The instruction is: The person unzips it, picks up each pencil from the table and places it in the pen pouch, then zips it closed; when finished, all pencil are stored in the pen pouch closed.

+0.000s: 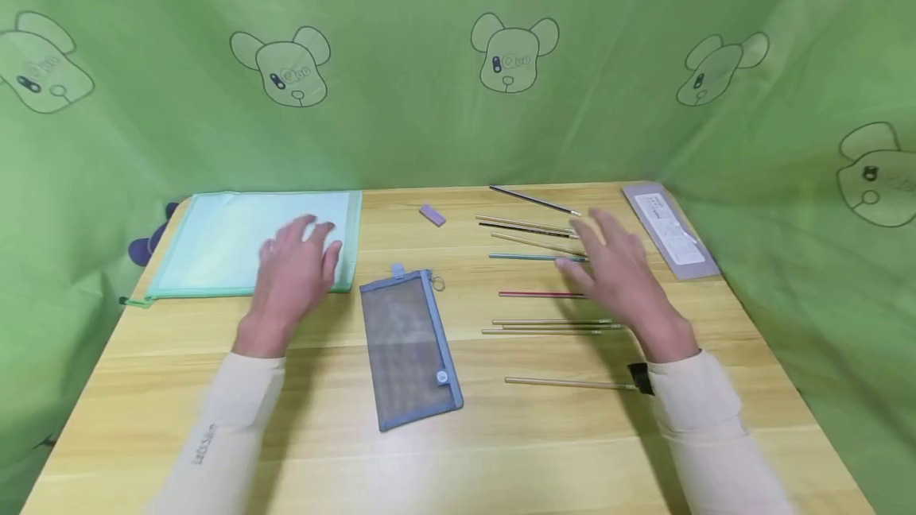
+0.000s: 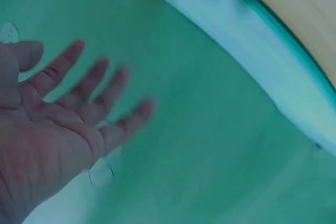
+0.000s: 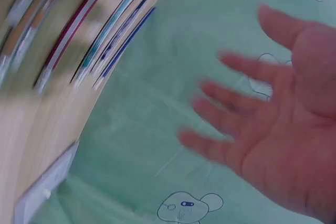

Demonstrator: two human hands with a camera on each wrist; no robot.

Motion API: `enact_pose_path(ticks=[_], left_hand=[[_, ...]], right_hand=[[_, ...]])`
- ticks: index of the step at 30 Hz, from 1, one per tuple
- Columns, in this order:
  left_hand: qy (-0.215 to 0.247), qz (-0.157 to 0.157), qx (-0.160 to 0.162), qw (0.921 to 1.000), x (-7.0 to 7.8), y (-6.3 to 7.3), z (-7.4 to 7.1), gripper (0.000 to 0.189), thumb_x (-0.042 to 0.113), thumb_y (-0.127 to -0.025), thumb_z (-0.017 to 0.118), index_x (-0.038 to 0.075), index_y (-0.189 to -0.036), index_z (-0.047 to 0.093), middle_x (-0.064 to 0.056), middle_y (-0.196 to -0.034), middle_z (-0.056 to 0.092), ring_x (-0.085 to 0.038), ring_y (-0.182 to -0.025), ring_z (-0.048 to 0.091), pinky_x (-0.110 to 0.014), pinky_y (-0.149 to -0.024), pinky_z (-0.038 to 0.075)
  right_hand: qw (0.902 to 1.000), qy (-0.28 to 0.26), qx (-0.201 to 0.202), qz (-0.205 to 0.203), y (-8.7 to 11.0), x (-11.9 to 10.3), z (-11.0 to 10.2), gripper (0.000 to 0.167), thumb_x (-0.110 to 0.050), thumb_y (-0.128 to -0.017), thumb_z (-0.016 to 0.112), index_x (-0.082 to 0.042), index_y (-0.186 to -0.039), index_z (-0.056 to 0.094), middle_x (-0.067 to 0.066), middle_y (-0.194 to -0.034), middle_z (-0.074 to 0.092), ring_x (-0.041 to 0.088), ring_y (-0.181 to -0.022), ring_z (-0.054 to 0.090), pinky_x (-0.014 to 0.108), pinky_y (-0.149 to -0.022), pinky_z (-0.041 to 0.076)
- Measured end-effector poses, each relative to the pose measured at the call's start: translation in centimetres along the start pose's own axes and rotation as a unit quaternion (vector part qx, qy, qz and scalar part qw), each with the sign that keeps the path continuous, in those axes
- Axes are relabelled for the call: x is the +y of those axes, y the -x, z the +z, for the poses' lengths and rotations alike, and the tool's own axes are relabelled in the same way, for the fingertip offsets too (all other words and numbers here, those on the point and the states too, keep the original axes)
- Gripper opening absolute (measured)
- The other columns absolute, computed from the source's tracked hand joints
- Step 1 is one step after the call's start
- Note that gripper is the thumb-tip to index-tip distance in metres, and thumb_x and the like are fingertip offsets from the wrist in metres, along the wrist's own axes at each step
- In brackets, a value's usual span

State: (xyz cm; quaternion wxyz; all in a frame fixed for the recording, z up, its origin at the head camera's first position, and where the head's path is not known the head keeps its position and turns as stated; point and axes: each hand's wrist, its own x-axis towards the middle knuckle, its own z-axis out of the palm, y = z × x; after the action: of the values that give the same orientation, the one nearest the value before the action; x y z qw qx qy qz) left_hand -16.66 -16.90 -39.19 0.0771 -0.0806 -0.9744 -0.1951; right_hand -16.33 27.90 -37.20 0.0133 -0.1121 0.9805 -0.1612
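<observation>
My left hand (image 1: 293, 265) hangs over a pale blue zip folder with green edging (image 1: 215, 245), fingers spread and holding nothing. In the left wrist view the left palm (image 2: 52, 135) faces the camera, its fingers blurred. Above the right ends of several pencils (image 1: 533, 257) is my right hand (image 1: 619, 269), also with loosely spread fingers and nothing in them. A grey mesh zip pouch (image 1: 404, 348) with a key ring lies flat between the hands. The right wrist view shows the right palm (image 3: 283, 124) beside a red pencil (image 3: 79, 27) and others.
A small purple eraser (image 1: 432, 214) lies towards the back of the wooden table (image 1: 401, 471). At the back right edge is a flat purple packet with a white label (image 1: 673, 233). A green curtain with cartoon heads (image 1: 415, 133) surrounds the table.
</observation>
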Motion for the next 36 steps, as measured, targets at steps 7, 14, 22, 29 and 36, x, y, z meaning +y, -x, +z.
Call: enact_pose_path(ticks=[7,14,22,29,36], left_hand=[[0.018,0.040,-0.098,0.9942,4.2,-1.0,5.1,0.044,0.031,-0.110,0.057,0.000,-0.141,0.065,-0.024,-0.142,0.068,-0.045,-0.126,0.068,-0.062,-0.105,0.060],[-0.028,0.015,-0.195,0.9802,6.3,-0.5,9.3,0.077,0.050,-0.098,0.076,0.005,-0.155,0.051,-0.023,-0.158,0.049,-0.044,-0.144,0.047,-0.066,-0.114,0.049],[0.062,0.051,-0.167,0.9827,5.0,-1.1,8.4,0.019,0.027,-0.101,0.076,0.011,-0.102,0.066,-0.011,-0.108,0.063,-0.029,-0.099,0.058,-0.046,-0.085,0.056],[0.211,0.120,-0.188,0.9517,5.2,-1.2,3.1,0.014,0.019,-0.105,0.070,0.013,-0.103,0.058,-0.002,-0.088,0.060,-0.017,-0.079,0.054,-0.032,-0.075,0.048],[0.290,0.167,-0.146,0.9311,6.6,-0.6,-0.1,0.011,0.015,-0.109,0.063,0.010,-0.107,0.053,-0.004,-0.090,0.064,-0.018,-0.078,0.055,-0.031,-0.072,0.047]], right_hand=[[0.9920,-0.035,-0.088,-0.084,0.5,-2.8,1.7,0.045,-0.030,-0.111,0.061,0.001,-0.142,0.062,0.026,-0.150,0.061,0.047,-0.144,0.054,0.064,-0.122,0.045],[0.9875,-0.068,-0.100,-0.101,-0.2,-6.0,2.6,0.046,-0.033,-0.110,0.062,-0.003,-0.145,0.062,0.020,-0.150,0.063,0.040,-0.144,0.056,0.060,-0.121,0.048],[0.9865,-0.084,-0.093,-0.105,-1.6,-8.5,2.8,0.049,-0.031,-0.110,0.063,-0.001,-0.148,0.060,0.019,-0.150,0.063,0.039,-0.142,0.059,0.057,-0.121,0.049],[0.9734,-0.181,-0.082,-0.114,-2.6,-11.3,3.8,0.052,-0.034,-0.111,0.061,-0.006,-0.154,0.054,0.017,-0.148,0.066,0.035,-0.134,0.066,0.056,-0.114,0.055],[0.9439,-0.287,-0.055,-0.155,-2.4,-14.5,3.2,0.031,-0.026,-0.110,0.062,-0.010,-0.136,0.069,0.007,-0.120,0.078,0.020,-0.109,0.073,0.041,-0.094,0.065]])
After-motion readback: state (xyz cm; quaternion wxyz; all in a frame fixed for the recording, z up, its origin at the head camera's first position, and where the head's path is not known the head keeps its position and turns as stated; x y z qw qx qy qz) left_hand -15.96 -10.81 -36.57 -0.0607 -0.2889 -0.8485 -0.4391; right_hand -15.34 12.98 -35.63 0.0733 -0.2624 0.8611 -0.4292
